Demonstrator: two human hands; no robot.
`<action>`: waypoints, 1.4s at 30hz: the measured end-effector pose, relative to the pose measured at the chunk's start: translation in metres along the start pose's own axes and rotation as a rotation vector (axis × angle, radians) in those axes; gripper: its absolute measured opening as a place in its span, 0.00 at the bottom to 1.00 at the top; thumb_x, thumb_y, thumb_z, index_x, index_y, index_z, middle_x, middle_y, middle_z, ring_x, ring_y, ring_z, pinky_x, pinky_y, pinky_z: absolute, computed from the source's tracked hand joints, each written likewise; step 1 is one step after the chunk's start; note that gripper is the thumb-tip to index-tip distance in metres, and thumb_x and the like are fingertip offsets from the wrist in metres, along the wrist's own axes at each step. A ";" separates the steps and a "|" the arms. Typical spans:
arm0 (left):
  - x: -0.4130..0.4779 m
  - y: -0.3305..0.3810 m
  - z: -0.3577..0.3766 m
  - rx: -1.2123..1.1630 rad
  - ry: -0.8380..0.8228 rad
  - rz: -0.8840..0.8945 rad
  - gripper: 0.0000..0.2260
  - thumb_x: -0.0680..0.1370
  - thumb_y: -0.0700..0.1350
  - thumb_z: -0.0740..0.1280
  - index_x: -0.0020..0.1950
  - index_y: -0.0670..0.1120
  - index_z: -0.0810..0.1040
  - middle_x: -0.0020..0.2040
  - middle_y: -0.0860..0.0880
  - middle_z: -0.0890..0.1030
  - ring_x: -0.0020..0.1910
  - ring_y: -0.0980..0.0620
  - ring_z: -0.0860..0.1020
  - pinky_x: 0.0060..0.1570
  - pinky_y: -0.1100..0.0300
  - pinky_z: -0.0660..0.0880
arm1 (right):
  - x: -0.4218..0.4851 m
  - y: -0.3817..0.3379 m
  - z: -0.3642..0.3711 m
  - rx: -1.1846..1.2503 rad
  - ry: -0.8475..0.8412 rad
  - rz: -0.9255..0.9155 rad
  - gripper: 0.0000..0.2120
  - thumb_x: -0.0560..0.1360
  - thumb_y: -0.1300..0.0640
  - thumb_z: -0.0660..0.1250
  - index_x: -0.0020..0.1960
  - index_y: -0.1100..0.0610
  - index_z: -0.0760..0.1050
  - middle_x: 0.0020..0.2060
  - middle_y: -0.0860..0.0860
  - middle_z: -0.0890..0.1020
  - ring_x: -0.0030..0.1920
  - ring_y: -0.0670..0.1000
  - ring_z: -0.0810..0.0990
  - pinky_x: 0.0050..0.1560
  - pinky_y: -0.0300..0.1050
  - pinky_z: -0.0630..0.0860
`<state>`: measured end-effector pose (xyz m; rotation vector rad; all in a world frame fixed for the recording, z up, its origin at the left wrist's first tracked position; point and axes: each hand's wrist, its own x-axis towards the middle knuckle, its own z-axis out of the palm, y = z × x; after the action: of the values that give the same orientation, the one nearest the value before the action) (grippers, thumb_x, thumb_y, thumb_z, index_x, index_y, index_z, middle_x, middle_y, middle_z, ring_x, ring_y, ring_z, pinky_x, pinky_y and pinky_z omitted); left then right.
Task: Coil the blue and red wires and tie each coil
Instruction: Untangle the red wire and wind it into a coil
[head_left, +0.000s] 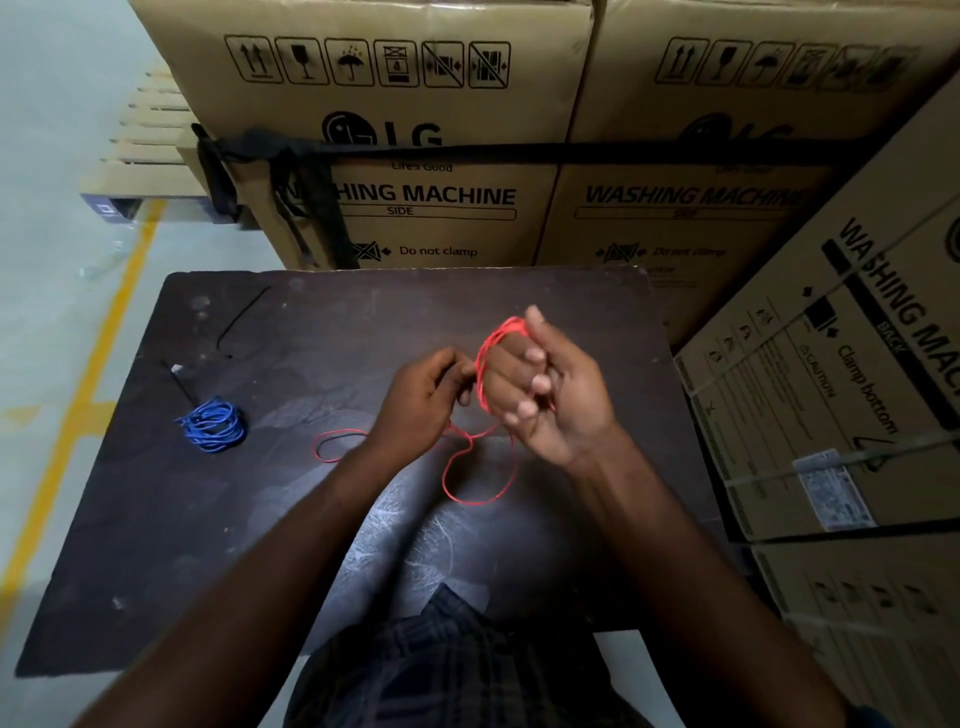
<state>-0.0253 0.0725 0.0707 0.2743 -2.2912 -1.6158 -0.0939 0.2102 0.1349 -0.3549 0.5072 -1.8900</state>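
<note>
looking down through the head camera, i see both hands raised over a dark table (156, 519). the right hand (550, 395) is turned palm toward me, its fingers loosely curled, with several turns of the red wire (482, 364) wound round them. the left hand (426, 395) sits just beside it, fingers curled in. it seems to pinch the red strand between thumb and forefinger, though the pinch itself is dim. the rest of the red wire trails off the hands and lies in loose loops on the table under both wrists.

the blue wire (213, 423) lies well apart at the table's left side, coiled into a small bundle with a black tie (182, 382) sticking out of it. a second black tie (241, 319) lies loose farther back. cardboard boxes (415, 208) stand behind and to the right.
</note>
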 end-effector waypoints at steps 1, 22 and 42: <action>-0.002 -0.003 0.001 0.011 0.003 -0.010 0.11 0.81 0.50 0.60 0.39 0.54 0.73 0.30 0.57 0.75 0.30 0.62 0.71 0.35 0.65 0.68 | 0.004 -0.007 0.001 0.009 0.049 -0.075 0.22 0.82 0.48 0.48 0.33 0.54 0.67 0.22 0.47 0.67 0.22 0.46 0.67 0.24 0.39 0.70; -0.024 0.008 -0.016 -0.013 -0.002 -0.110 0.09 0.74 0.54 0.62 0.41 0.52 0.79 0.29 0.54 0.76 0.26 0.54 0.73 0.30 0.59 0.72 | 0.024 0.010 -0.068 -1.532 0.522 -0.361 0.14 0.80 0.55 0.58 0.37 0.58 0.71 0.32 0.54 0.75 0.35 0.54 0.76 0.44 0.59 0.74; -0.022 -0.005 -0.022 -0.062 -0.038 -0.052 0.10 0.83 0.44 0.58 0.53 0.49 0.79 0.29 0.49 0.78 0.25 0.56 0.68 0.29 0.65 0.66 | 0.012 0.001 -0.040 0.007 0.154 -0.008 0.19 0.80 0.52 0.53 0.31 0.52 0.66 0.20 0.45 0.65 0.21 0.45 0.65 0.23 0.39 0.66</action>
<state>0.0030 0.0583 0.0694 0.2928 -2.2751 -1.7285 -0.1165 0.2054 0.1000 -0.2073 0.6025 -1.9361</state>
